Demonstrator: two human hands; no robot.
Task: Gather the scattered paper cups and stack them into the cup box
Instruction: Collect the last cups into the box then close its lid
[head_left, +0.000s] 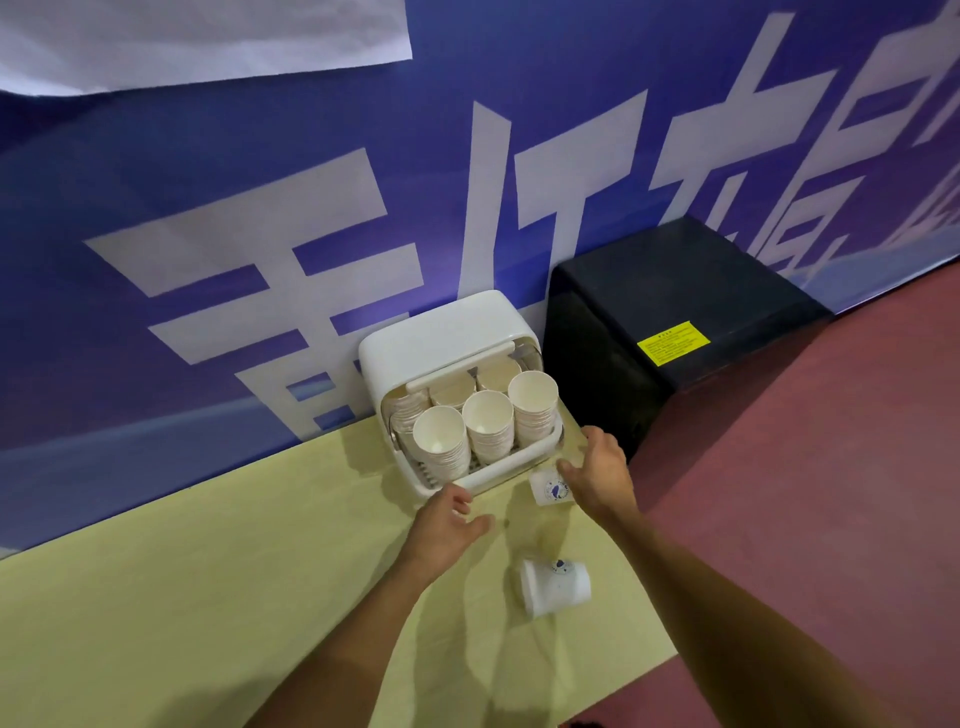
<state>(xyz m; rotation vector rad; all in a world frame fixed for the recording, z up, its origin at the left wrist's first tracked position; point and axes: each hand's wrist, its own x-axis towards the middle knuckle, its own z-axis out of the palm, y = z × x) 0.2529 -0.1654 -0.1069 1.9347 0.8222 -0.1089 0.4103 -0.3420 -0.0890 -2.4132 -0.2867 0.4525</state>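
Observation:
The white cup box (441, 338) stands against the wall with its lid raised, and several stacks of white paper cups (488, 426) fill it. A white paper cup with a blue logo (550, 491) lies on its side just right of the box front; my right hand (597, 475) hovers over it with fingers spread, partly covering it. Another logo cup (555, 586) lies on its side nearer to me. My left hand (449, 525) is open, fingers relaxed, close to the box's front rim and holding nothing.
A pale yellow-green tabletop (208, 571) carries the box and cups; its right edge runs just past the cups. A black cabinet with a yellow label (675, 322) stands right of the box. A blue banner wall (260, 208) is behind, with red floor (805, 493) to the right.

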